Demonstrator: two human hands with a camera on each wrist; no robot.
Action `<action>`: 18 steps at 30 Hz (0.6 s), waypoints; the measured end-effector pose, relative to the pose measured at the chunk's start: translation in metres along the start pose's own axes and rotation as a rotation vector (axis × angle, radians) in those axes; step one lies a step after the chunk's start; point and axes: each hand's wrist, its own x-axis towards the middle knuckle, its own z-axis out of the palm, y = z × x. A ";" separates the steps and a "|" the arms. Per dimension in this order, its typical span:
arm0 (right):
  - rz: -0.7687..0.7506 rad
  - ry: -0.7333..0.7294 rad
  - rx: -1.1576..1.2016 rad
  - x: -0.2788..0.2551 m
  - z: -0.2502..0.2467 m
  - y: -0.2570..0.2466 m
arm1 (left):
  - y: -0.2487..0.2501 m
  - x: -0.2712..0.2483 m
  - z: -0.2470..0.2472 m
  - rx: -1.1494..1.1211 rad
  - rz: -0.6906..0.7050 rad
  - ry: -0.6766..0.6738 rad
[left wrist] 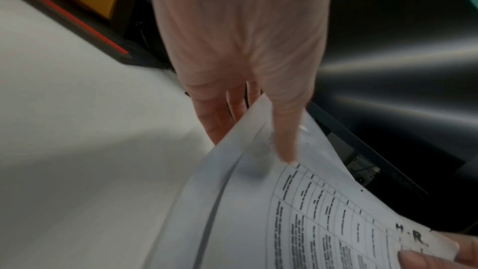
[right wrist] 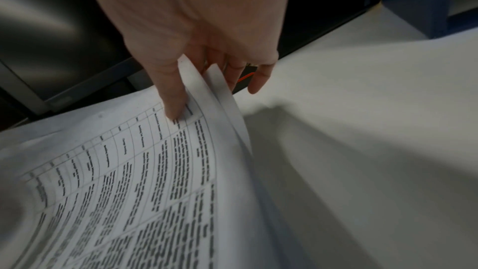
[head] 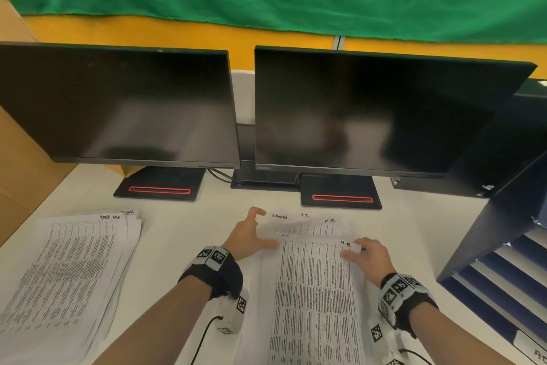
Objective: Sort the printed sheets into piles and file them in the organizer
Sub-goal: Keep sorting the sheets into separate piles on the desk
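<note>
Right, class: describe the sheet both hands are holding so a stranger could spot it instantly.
Start at the right monitor. On the white desk before its stand, both hands lift the top sheet. Unlike the side pile marked "pack list", its corner reads "H.R.".

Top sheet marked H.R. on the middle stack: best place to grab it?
Top sheet: pinch its far corners, coming from the near side. Those corners already curl up off the stack, where the left hand and right hand pinch them.

Monitors (head: 370,110) behind, organizer (head: 503,246) rightward.
</note>
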 end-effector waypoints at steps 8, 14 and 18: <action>-0.054 -0.016 0.048 -0.004 0.002 -0.005 | -0.016 0.001 -0.011 0.097 0.066 0.115; -0.098 -0.034 0.037 0.001 0.001 0.002 | -0.043 -0.010 -0.055 0.231 0.026 0.127; -0.149 -0.043 -0.129 0.008 -0.001 0.007 | -0.081 -0.022 -0.113 0.338 -0.087 0.074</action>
